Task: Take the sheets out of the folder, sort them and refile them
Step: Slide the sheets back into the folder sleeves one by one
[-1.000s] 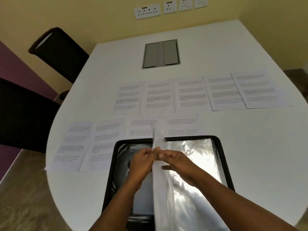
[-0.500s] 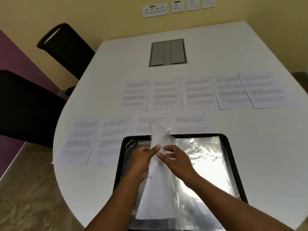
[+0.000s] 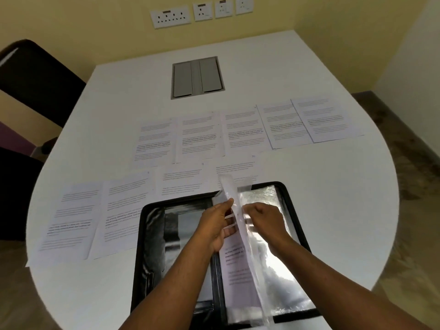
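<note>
A black display folder (image 3: 152, 246) lies open at the near table edge, its shiny clear sleeves spread on the right. One clear sleeve (image 3: 240, 225) stands up on edge over the spine. My left hand (image 3: 214, 225) grips it from the left, thumb on top, fingers showing through the plastic. My right hand (image 3: 262, 217) pinches the same sleeve from the right. A printed sheet (image 3: 234, 260) shows beneath the raised sleeve. Several printed sheets lie in two rows: a far row (image 3: 240, 132) and a near row (image 3: 100, 215) partly under the folder.
The white rounded table (image 3: 333, 198) has a grey cable hatch (image 3: 197, 77) at its middle. Black chairs (image 3: 35, 75) stand at the left. Wall sockets (image 3: 170, 19) sit on the yellow wall behind.
The raised sleeve has swung from leaning left toward upright and slightly right, uncovering the printed sheet. Both hands stayed on it. The camera shifted closer and leftward.
</note>
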Motion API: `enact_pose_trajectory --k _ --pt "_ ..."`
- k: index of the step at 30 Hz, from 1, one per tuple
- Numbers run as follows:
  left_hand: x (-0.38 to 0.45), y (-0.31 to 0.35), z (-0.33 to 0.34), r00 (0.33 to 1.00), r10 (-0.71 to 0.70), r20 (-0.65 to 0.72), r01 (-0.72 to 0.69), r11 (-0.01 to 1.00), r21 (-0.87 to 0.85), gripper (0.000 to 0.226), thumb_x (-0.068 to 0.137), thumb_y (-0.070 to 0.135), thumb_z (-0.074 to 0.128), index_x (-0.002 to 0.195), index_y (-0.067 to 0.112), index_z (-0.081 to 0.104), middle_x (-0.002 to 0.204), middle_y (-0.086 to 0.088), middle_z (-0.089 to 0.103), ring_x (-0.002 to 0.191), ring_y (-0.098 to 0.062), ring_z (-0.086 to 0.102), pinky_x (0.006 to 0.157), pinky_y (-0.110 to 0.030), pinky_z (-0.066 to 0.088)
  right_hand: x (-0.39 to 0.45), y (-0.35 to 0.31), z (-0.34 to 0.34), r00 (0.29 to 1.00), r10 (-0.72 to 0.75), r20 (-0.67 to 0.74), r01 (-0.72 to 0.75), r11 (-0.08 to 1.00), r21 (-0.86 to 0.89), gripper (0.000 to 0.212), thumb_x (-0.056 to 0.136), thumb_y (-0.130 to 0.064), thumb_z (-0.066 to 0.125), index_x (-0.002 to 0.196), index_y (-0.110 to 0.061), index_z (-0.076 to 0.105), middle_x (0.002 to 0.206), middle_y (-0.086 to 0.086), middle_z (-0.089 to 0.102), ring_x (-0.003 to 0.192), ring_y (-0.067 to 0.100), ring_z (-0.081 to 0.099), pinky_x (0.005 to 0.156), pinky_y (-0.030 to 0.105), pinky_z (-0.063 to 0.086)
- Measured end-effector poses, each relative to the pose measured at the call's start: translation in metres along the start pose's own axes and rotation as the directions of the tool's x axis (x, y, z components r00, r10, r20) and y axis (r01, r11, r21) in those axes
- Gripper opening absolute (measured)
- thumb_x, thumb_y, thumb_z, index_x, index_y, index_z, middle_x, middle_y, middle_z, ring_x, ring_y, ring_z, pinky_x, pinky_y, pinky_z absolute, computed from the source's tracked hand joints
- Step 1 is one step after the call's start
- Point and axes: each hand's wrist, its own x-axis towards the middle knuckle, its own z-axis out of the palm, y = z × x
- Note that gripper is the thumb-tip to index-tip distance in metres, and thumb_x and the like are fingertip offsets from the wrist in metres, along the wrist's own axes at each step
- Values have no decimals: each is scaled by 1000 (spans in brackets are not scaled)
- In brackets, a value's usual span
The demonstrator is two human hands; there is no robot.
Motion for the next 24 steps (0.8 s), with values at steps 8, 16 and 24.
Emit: enact_pose_trajectory --k 8,16,24 --pt "5 3 -19 999 -41 0 41 997 -60 26 85 25 71 104 8 67 89 -10 71 71 -20 67 74 -36 57 24 24 -53 982 183 -47 -170 966 193 7 90 -13 65 92 -8 69 90 12 74 79 29 71 76 39 56" --pt "17 -6 10 996 23 -92 -13 994 109 11 92 13 63 95 3 66 84 -15 66 63 -20 61 59 -28 54 33 56 -62 967 -107 -230 -6 898 -440 38 91 -31 63 125 -14 56 112 4 67 105 26 63 82 28 43" --pt "-16 31 -51 886 340 -316 -186 883 430 20 92 18 52 76 12 60 68 -3 58 62 -19 54 60 -28 43 31 93 -41 956 -243 166 287 639 -714 45 91 -45 61 128 -19 59 136 -1 56 127 18 51 102 33 39"
